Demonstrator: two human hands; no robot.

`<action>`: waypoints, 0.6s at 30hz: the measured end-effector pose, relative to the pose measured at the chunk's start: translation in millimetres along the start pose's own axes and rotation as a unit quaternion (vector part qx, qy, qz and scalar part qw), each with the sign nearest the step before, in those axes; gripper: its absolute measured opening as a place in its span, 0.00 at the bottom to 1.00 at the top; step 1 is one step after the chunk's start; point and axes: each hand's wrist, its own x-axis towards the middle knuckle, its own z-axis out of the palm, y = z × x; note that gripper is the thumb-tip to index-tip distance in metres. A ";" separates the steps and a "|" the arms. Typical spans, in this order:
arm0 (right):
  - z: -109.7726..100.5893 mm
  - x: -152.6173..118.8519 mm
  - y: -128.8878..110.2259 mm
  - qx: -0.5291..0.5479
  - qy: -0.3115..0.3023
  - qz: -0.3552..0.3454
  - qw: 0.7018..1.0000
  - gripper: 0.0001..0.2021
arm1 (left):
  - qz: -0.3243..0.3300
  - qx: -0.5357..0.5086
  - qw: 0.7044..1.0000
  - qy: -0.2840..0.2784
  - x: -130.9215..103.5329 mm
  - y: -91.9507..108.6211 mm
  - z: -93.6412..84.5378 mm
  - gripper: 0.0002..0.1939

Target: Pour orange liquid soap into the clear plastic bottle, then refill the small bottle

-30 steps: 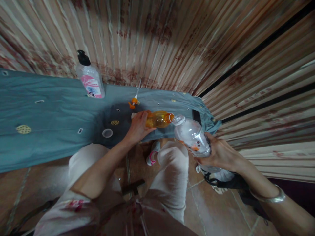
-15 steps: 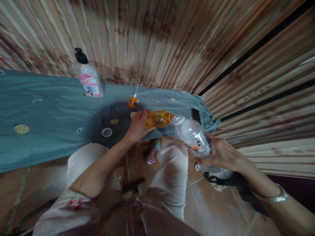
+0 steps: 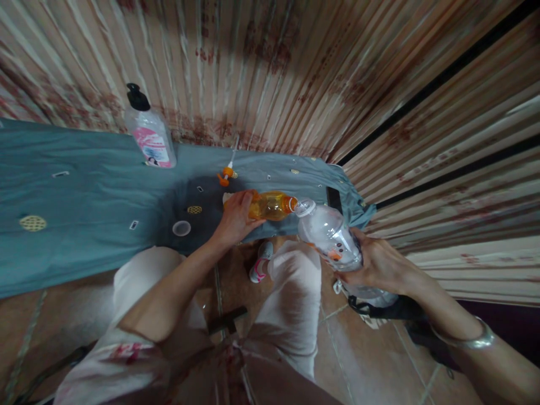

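My left hand [image 3: 239, 218] is wrapped round an orange-yellow bottle [image 3: 273, 206], which lies nearly level with its neck pointing right. In my right hand [image 3: 377, 259] is a large clear plastic bottle [image 3: 333, 239] with an orange print, tilted so its mouth faces up and left. The two bottle mouths meet, or nearly so; whether they touch I cannot tell. An orange pump top [image 3: 225, 175] with a white tube lies on the blue-green cloth beyond my left hand. A small round white cap [image 3: 181, 228] rests on the cloth, left of my left forearm.
A clear pump bottle [image 3: 152, 139] with a black top and pink label stands at the back left. The blue-green cloth [image 3: 93, 191] covers the long surface. A dark flat object [image 3: 334, 198] lies near its right end. Pleated curtains [image 3: 253, 67] hang behind and to the right.
The view has shifted very slightly. Both hands keep their hold on the bottles, and the bottle mouths stay together with almost no visible movement.
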 end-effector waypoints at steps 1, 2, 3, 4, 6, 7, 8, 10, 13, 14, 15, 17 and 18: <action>0.0 0.1 0.2 0.000 0.001 -0.002 1.000 0.26 | -0.001 -0.001 1.000 0.001 -0.1 0.0 0.0 0.33; -0.1 0.2 0.3 -0.001 0.002 -0.004 1.000 0.26 | -0.001 -0.001 1.000 0.000 -0.2 0.0 0.1 0.34; -0.5 0.4 0.4 -0.004 0.000 -0.008 1.000 0.26 | 0.000 -0.002 1.000 0.000 -0.4 -0.1 0.2 0.34; -1.1 0.5 0.4 -0.007 0.000 -0.009 1.000 0.26 | 0.001 -0.003 1.000 0.001 -0.4 -0.2 0.3 0.34; -2.8 0.7 0.1 -0.014 -0.005 -0.003 1.000 0.28 | 0.003 -0.002 1.000 0.002 -0.4 -0.6 0.5 0.34; -3.7 0.8 -0.2 -0.017 -0.008 0.002 1.000 0.28 | 0.005 -0.001 1.000 0.003 -0.4 -0.9 0.7 0.34; -4.5 0.8 -0.6 -0.019 -0.011 0.006 1.000 0.28 | 0.008 -0.001 1.000 0.004 -0.4 -1.1 0.9 0.34; -5.5 0.7 -1.3 -0.021 -0.014 0.007 1.000 0.27 | 0.011 -0.001 1.000 0.003 -0.4 -1.5 1.1 0.34; -5.3 0.5 -1.5 -0.021 -0.011 0.007 1.000 0.28 | 0.010 -0.003 1.000 0.000 -0.6 -1.9 1.1 0.34; -5.0 0.4 -1.4 -0.021 -0.011 0.010 1.000 0.29 | 0.009 -0.004 1.000 -0.001 -0.7 -2.1 1.2 0.34; -4.7 0.4 -1.2 -0.021 -0.013 0.014 1.000 0.29 | 0.007 -0.003 1.000 -0.002 -0.8 -2.3 1.3 0.34; -4.4 0.4 -1.0 -0.024 -0.016 0.020 0.999 0.30 | 0.005 -0.002 1.000 -0.001 -0.9 -2.8 1.7 0.33; -4.3 0.4 -1.0 -0.024 -0.016 0.022 0.999 0.31 | 0.005 -0.002 1.000 0.000 -1.0 -3.0 2.0 0.33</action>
